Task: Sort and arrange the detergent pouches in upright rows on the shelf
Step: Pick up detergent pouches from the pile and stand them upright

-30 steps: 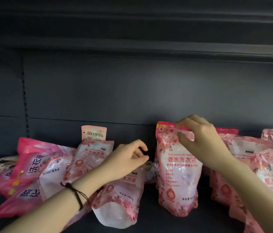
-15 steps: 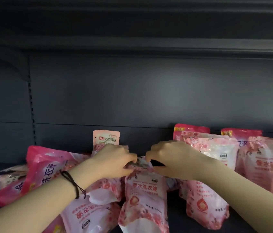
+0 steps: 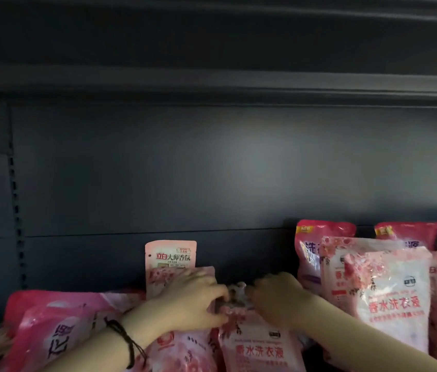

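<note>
While both hands are bunched on one pouch top, we see a few ways this goes wrong. Far left, the heap of magenta pouches [image 3: 50, 326] lies tipped over on the shelf [image 3: 212, 183], and our left forearm with the black wrist cord [image 3: 126, 342] crosses right above it; dragging that arm would likely shove the heap forward. The small pale pouch [image 3: 170, 257] stands upright at the back, touching the back of the left hand [image 3: 193, 299], so any lift or twist there could knock it flat. Left fingers are curled and pinch the crumpled top seal of the floral pouch [image 3: 257, 347], which sits mid-shelf, front, between heap and row. The right hand [image 3: 279, 299] grips the same seal from the other side, fingers curled, tips hidden, so we cannot tell how deep the hold is. Our read: holding only by the seal, the soft liquid-filled body can sag, swing or slip out, and if we let go before the base is flat it slumps again. To the right, the upright row [image 3: 394, 299] stands close; pushing the floral pouch in hard could topple it domino-style. Versus one second ago: the right hand was then on top of a pouch in that row and the left hung loosely curled over the heap; now both have met on the floral pouch. Versus half a second ago, the grip looks unchanged and only the view has shifted.
</note>
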The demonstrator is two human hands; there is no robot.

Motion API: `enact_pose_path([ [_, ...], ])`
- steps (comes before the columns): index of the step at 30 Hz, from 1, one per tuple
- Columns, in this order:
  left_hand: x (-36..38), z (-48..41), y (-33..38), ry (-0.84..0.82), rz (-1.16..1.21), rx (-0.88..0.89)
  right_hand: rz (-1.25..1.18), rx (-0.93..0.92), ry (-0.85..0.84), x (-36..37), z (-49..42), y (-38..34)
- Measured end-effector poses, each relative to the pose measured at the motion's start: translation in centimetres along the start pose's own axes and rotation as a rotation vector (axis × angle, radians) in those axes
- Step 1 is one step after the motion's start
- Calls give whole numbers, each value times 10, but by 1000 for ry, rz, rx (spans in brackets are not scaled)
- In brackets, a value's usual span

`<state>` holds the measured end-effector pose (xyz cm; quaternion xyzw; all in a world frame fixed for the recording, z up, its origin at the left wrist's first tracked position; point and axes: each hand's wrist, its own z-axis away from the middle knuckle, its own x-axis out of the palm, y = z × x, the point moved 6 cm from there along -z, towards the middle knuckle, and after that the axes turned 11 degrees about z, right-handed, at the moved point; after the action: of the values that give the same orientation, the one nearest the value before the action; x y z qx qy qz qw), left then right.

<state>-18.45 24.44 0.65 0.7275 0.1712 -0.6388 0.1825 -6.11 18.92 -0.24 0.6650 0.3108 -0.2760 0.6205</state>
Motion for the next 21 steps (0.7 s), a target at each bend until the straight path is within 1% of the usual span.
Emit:
enact_pose_path([
  [2,0,-2,-1,26,29,-14,-73,-16,-90,13,-6,-8],
  [3,0,-3,-1,44,53,-25,-121,-15,-105,16,-8,-10],
  [7,1,-4,-8,60,223,-96,-337,17,-17,10,-10,-9],
  [9,1,-4,-10,72,290,-117,-386,33,-14,6,-6,-5],
  [10,2,-5,-12,83,322,-125,-408,57,-7,4,-4,-2],
  [12,2,-6,-15,131,424,-144,-454,141,62,-8,0,6],
  [13,1,-7,-17,163,540,-160,-455,191,123,-19,3,12],
  [16,-2,-4,-15,260,1099,-228,-424,329,353,-56,12,35],
  [18,-3,-3,-12,303,1407,-252,-439,376,492,-74,17,47],
  [20,-3,-2,-6,332,1614,-241,-449,374,573,-83,20,51],
  [21,-5,-1,-2,360,1675,-226,-461,359,609,-84,21,50],
])
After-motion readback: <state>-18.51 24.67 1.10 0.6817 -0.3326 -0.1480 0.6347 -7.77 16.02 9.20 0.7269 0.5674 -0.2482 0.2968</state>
